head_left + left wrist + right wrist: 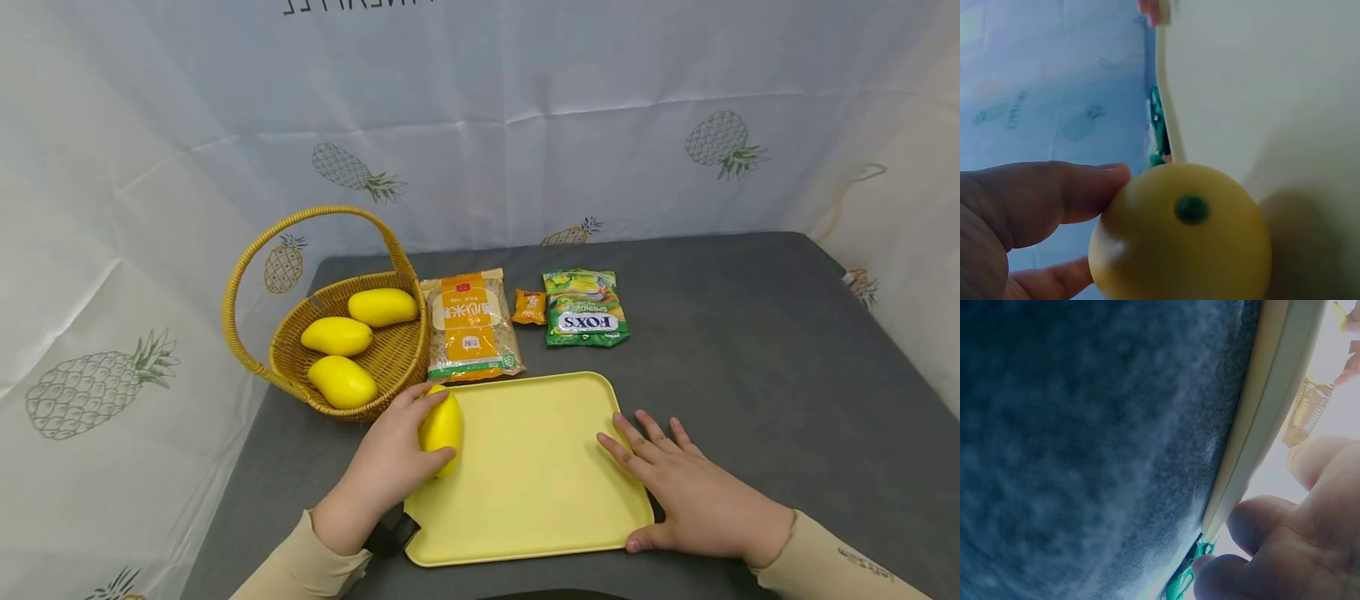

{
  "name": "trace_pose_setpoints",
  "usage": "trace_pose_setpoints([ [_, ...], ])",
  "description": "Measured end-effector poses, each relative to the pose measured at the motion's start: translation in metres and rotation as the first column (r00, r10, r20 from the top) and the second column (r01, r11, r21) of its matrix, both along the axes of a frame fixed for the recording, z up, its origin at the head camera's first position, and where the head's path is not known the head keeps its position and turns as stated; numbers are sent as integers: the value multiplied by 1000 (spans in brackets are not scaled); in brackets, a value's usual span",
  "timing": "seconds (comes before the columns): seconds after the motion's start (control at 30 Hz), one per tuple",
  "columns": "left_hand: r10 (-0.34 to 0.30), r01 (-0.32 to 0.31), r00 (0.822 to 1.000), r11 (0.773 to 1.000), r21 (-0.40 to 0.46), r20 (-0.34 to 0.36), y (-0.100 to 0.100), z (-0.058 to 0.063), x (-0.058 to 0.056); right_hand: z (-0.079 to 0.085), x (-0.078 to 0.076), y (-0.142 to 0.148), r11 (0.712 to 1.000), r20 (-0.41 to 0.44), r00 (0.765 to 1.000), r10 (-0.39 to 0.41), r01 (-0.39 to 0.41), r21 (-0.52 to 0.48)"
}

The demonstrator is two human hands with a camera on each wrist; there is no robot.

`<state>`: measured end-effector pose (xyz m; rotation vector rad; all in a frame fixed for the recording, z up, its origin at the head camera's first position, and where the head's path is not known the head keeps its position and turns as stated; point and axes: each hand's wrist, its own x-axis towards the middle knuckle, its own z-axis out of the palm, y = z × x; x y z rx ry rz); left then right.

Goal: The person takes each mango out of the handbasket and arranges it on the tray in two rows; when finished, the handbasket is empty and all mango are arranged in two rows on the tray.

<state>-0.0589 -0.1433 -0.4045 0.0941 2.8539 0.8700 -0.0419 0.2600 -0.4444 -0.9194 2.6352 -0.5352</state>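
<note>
My left hand grips a yellow mango over the left side of a pale yellow tray. In the left wrist view the mango shows its rounded end with a green stem spot, thumb and fingers against its side. My right hand rests at the tray's right edge, fingers spread and straight, with its thumb by the near right corner. A wicker basket with a tall handle stands at the left, and three more mangoes lie in it.
Behind the tray lie a clear and orange food bag, a small orange packet and a green FOX'S bag. The dark grey table backs onto a white curtain printed with pineapples.
</note>
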Motion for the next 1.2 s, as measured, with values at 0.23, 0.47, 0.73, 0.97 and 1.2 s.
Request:
trace_pose_setpoints([
  [0.23, 4, -4, 1000, 995, -97, -4, 0, -6, -4, 0, 1, 0, 1000, 6, 1000, -5, 5, -9],
  [0.47, -36, 39, 999, 993, -112, 32, 1, -8, -5, 1, 0, 0, 1000, 8, 1000, -3, 3, -6],
  [0.73, -43, 46, 999, 992, -120, 31, 3, -9, -5, 1, -1, 0, 1000, 21, 1000, -9, 9, -5],
  [0.97, -38, 42, 999, 990, -134, 37, 5, -5, -4, 3, -2, 0, 1000, 42, 999, -13, 13, -9],
  [1.2, -40, 43, 999, 987, -154, 26, 1, 5, -1, 3, -2, 0, 1000, 44, 999, -13, 13, -11],
])
